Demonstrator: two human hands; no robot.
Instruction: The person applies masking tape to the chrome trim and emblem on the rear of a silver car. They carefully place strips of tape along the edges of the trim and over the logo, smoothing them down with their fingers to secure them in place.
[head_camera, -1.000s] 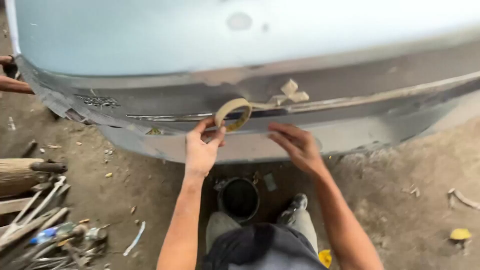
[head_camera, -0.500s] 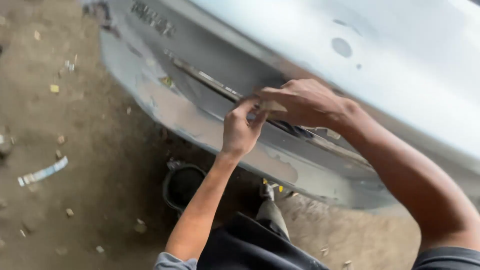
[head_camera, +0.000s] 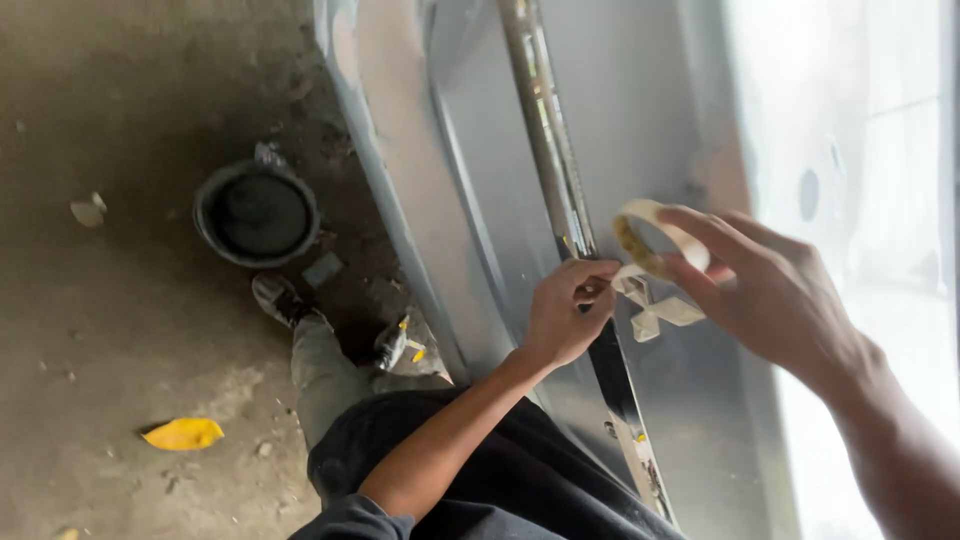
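My right hand (head_camera: 775, 295) holds a roll of beige masking tape (head_camera: 655, 238) in front of a grey car body panel (head_camera: 480, 230). My left hand (head_camera: 568, 310) pinches the loose tape end against the dark trim strip (head_camera: 555, 160) that runs along the panel. A crumpled bit of tape (head_camera: 655, 312) hangs between the two hands, just below the roll. My forearm and dark clothing fill the lower middle of the view.
A black round bucket (head_camera: 257, 213) stands on the dirt floor left of the panel. My shoe (head_camera: 277, 297) and trouser leg are below it. A yellow leaf (head_camera: 185, 433) lies at lower left. Bright pale bodywork (head_camera: 860, 150) fills the right side.
The view has rotated, so the panel now runs top to bottom. The tape roll has passed from my left hand to my right, and my left hand now pinches the tape end.
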